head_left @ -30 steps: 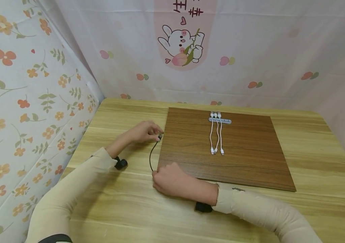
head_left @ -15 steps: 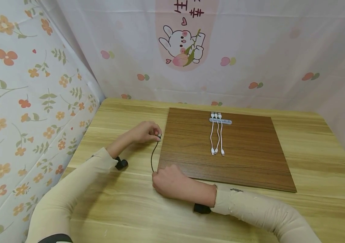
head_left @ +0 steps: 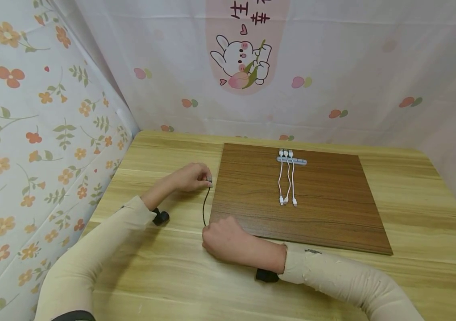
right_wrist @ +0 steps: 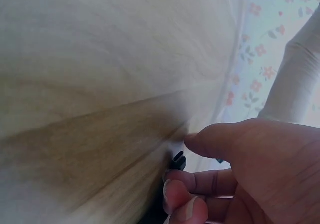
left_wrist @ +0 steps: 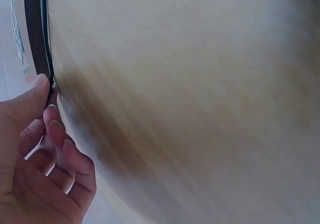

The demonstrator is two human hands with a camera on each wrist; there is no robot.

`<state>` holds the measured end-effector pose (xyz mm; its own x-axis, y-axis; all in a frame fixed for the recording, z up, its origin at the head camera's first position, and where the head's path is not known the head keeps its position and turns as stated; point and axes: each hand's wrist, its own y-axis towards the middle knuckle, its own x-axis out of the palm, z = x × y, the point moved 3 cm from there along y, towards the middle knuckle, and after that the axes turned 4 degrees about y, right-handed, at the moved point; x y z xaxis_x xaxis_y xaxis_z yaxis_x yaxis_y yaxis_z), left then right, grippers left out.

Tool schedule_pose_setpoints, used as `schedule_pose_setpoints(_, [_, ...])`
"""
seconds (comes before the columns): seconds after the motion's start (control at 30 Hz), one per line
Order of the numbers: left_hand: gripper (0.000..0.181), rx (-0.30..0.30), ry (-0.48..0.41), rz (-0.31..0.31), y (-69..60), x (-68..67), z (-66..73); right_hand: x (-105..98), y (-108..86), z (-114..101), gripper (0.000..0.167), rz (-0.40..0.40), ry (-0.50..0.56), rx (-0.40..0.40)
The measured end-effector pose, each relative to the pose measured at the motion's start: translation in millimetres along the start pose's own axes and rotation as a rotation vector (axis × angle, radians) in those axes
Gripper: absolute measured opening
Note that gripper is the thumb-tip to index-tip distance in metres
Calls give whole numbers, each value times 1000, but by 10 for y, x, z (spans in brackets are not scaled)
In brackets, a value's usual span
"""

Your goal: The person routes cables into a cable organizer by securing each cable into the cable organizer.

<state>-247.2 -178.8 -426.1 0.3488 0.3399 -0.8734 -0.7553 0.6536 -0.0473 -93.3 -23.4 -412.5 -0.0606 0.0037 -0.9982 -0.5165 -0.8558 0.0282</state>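
Observation:
A short black USB cable (head_left: 204, 206) runs between my two hands, along the left edge of a dark brown board (head_left: 332, 200). My left hand (head_left: 192, 177) pinches its far end between thumb and fingers, and the metal USB plug (head_left: 209, 179) shows above them. In the left wrist view, thumb and index fingertip meet on the cable. By the board's front left corner, my right hand (head_left: 225, 236) has its fingers curled at the cable's near end. The right wrist view shows a small black connector (right_wrist: 178, 160) at the index fingertip, with the thumb close by.
Several slots mark a pale blue cable clip (head_left: 299, 161) near the board's back edge. Three white cables (head_left: 280, 178) hang from it across the board. The light wooden table (head_left: 163, 272) meets patterned cloths at the back and left.
The USB plug in my left hand has turned more upright and shifted slightly. The black cable has straightened and lies closer to the board's edge. My right hand has barely moved.

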Motion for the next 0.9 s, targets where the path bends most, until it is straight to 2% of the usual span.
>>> schedule_pose_setpoints(0.2, [10, 14, 33, -15, 6, -30, 42, 37, 7, -50, 30, -38, -23, 14])
schedule_pose_setpoints(0.37, [8, 9, 23, -4, 16, -88, 70, 36, 11, -59, 29, -23, -31, -5])
schedule_pose_setpoints(0.63, [9, -42, 63, 16, 39, -191, 102, 17, 8, -25, 30, 4, -50, -40])
schedule_pose_setpoints(0.9, [10, -62, 106, 59, 78, -293, 144, -8, -10, 74, 22, -7, -25, -5])
